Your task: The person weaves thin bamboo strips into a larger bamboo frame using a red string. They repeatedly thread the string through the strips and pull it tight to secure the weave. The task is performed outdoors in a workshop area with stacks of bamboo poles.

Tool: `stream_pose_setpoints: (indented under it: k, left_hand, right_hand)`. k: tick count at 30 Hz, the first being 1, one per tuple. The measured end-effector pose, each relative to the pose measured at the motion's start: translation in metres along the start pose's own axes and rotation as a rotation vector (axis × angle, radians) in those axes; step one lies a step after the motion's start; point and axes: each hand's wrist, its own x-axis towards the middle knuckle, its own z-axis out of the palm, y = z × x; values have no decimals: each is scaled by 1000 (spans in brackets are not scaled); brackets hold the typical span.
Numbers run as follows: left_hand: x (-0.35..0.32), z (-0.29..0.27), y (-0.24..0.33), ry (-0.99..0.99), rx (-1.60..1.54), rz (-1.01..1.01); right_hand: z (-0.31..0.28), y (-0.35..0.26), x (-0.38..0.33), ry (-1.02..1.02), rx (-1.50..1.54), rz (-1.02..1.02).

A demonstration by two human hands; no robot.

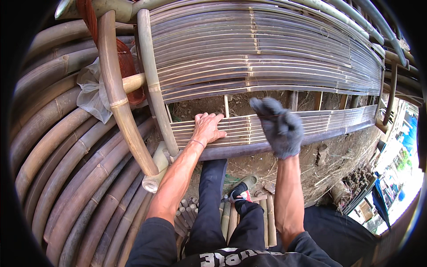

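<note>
Bamboo slats (242, 132) lie along the front rail (240, 150) of a bamboo frame (153, 82), where we rest our left hand (207, 129), its fingers spread, probably to steady them. Our gloved right hand (281, 128) is curled above; whether its fingers hold anything, we cannot tell. White lettering (233, 258) marks our dark shirt (153, 242); we make out no brand.

Daylight glares white at far right, while fisheye distortion bows the bamboo poles (103, 169) inside a black rim.

The person (175, 189) wears a grey glove (284, 131), thin wristband (198, 143), dark short-sleeved shirt (153, 244) with white lettering (231, 259), and dark trousers (211, 191).
</note>
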Motion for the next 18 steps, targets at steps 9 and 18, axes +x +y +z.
stream_pose_setpoints:
  k: [9, 18]
  left_hand:
    - [-5, 12, 7, 153, 78, 19]
    - [-7, 10, 2, 188, 64, 53]
  right_hand:
    - [4, 90, -40, -195, -1746, 391]
    - [-57, 51, -30, -212, -1305, 444]
